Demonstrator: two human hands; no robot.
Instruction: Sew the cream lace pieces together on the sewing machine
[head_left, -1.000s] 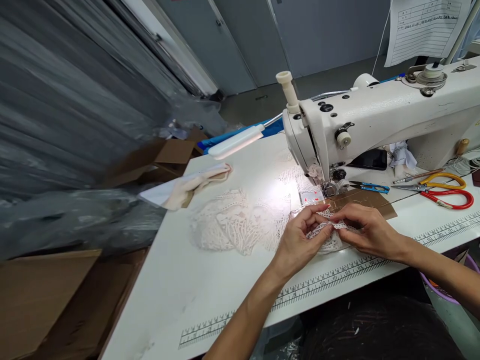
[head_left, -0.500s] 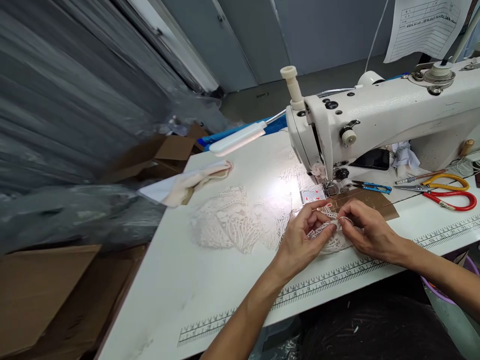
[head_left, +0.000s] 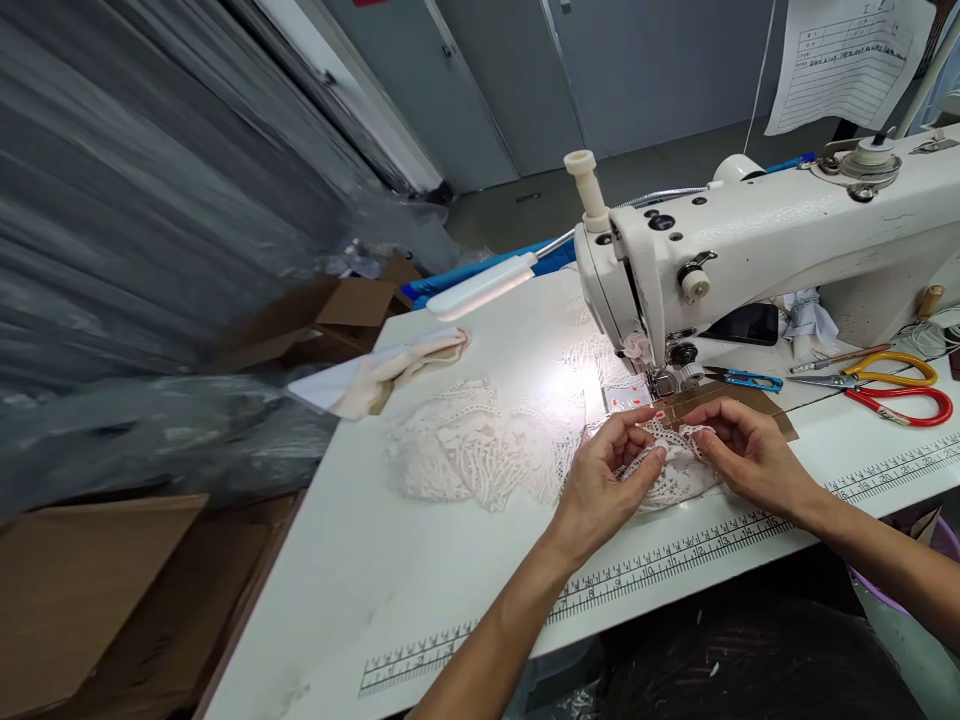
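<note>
Pale lace fabric [head_left: 671,480] lies in front of the sewing machine [head_left: 735,240], gathered between my two hands. My left hand [head_left: 607,480] pinches its left part between thumb and fingers. On the other side, my right hand [head_left: 746,455] grips the lace edge with thumb and forefinger. Both hands are just on the near side of the presser foot [head_left: 662,382]. More white lace [head_left: 480,445] spreads over the table to the left of my left hand. Part of the held lace is hidden behind my fingers.
Blue thread snips [head_left: 744,378] and red-and-yellow-handled scissors [head_left: 874,382] lie right of the needle area. A ruler strip [head_left: 645,565] runs along the front of the table [head_left: 337,590]. Folded cloth [head_left: 390,370] sits at the left edge, beside cardboard boxes [head_left: 97,590]. A lamp [head_left: 484,285] hangs low.
My right hand has moved slightly right, away from my left hand, and more of the lace now shows spread between them. My left hand keeps its pinch.
</note>
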